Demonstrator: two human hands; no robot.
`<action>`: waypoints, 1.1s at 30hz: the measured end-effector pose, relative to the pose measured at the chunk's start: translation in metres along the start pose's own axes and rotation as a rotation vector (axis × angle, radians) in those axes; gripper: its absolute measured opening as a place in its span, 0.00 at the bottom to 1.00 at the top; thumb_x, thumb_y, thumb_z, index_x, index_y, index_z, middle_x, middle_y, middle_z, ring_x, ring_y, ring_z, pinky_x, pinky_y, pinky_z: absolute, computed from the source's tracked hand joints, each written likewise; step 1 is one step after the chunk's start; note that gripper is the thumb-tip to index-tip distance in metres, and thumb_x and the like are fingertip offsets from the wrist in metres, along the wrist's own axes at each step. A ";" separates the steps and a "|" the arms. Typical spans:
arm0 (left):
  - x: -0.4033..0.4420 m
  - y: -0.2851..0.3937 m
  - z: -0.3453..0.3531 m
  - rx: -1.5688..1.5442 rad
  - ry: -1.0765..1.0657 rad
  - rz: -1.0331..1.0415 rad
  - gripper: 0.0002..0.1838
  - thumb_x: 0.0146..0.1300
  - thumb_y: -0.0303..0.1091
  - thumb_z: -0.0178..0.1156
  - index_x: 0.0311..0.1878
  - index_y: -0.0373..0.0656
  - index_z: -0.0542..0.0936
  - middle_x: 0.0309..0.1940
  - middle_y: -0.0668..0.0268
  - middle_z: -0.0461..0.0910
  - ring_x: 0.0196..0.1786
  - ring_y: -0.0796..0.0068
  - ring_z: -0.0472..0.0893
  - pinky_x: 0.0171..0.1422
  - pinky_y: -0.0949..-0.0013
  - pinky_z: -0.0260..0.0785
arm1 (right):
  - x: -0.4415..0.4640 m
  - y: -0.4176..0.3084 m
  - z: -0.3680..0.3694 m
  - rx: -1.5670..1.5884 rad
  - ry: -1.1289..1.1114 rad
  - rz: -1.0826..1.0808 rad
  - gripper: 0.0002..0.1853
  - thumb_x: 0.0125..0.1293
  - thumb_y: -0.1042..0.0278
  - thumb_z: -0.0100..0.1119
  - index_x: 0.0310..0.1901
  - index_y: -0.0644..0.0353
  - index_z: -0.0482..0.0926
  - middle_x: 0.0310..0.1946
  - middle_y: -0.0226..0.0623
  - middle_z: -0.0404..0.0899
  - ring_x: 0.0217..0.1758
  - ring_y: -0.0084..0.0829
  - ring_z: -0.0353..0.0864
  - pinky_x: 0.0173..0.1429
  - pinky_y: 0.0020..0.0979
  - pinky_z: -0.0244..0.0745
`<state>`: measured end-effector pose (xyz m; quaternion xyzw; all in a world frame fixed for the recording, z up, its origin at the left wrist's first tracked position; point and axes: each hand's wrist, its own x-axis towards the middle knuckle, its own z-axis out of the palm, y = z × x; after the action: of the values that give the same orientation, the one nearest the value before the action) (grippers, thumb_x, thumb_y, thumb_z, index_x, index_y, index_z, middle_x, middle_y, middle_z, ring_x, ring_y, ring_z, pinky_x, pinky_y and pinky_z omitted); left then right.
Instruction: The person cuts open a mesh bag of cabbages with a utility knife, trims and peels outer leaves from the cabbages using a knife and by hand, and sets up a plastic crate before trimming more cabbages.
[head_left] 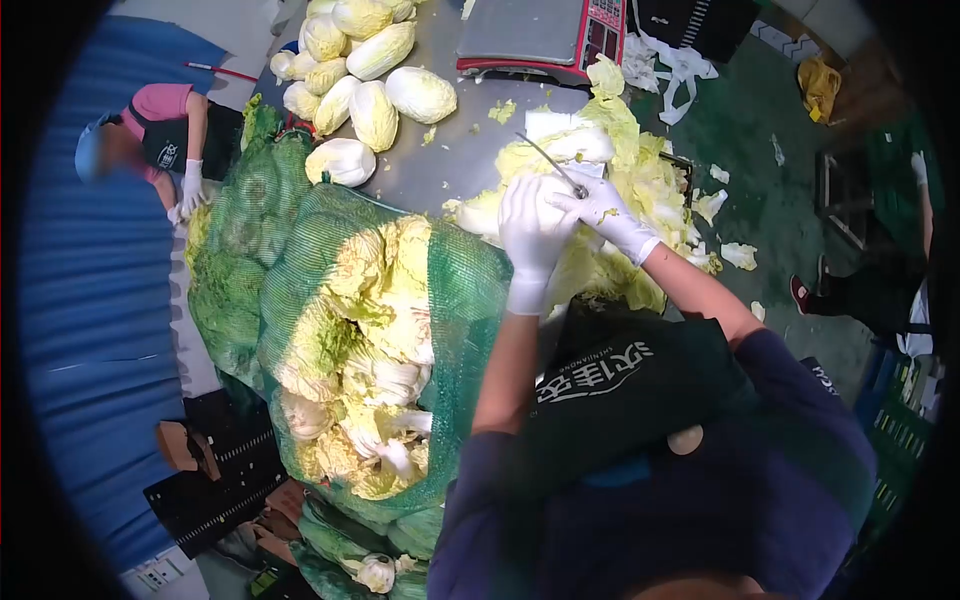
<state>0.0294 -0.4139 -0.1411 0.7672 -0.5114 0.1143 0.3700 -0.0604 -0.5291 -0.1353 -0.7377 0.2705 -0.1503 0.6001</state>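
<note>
My left hand [535, 235], in a white glove, presses with curled fingers on a pale napa cabbage [552, 203], mostly hidden beneath it. Close beside it on the right, my gloved right hand [612, 222] is closed around a knife [550, 160]. The thin blade points up and to the left, and the handle is hidden in my fingers. Around both hands lie loose cabbage leaves [640, 180], piled at the table's right edge. Bits of yellow leaf cling to the right glove.
Several trimmed cabbages [375, 115] lie on the metal table [470, 110], near a red-edged scale [530, 35]. A green mesh sack [465, 330] of cabbages stands at my left. Fallen leaves litter the floor [770, 200]. One co-worker [165, 140] is at left, another [890, 240] at right.
</note>
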 end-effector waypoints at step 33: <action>-0.045 0.024 -0.087 -1.425 0.070 -1.024 0.32 0.56 0.31 0.60 0.64 0.35 0.62 0.60 0.51 0.67 0.58 0.56 0.74 0.61 0.59 0.69 | 0.006 0.086 -0.029 -0.153 0.303 0.062 0.34 0.45 0.58 0.74 0.57 0.53 0.75 0.50 0.40 0.76 0.51 0.35 0.77 0.55 0.30 0.71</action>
<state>0.0057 -0.3278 -0.0935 0.4848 -0.0423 -0.3891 0.7822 -0.0903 -0.5676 -0.2121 -0.7415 0.3912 -0.2198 0.4989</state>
